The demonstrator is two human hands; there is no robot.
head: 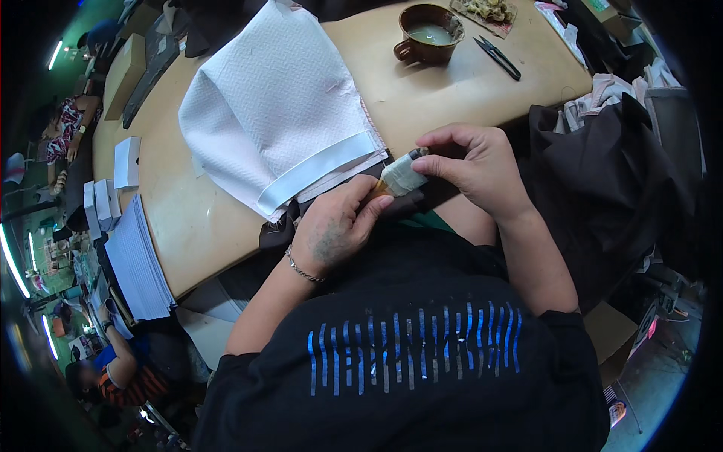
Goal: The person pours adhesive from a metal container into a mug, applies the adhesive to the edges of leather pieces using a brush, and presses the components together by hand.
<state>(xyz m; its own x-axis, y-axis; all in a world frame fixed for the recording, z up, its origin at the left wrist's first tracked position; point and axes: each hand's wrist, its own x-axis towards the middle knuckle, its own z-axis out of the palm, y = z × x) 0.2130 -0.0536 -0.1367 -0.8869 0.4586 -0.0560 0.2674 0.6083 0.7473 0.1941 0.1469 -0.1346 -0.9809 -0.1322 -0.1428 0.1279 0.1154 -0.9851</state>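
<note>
My left hand grips the yellowish handle of what looks like a small glue brush, its middle wrapped in pale tape. The thumb and fingers of my right hand pinch its dark tip, which they partly cover. Just beyond my hands, a white textured fabric piece lies folded on the tabletop. A smooth white strip runs along its near edge, and dark fabric shows below it by my lap.
A brown mug holds cloudy liquid. To its right lie black thread snips and a scrap-covered board. White boxes and a stack of pale sheets line the table's left side. Dark cloth hangs at right. Other people sit leftward.
</note>
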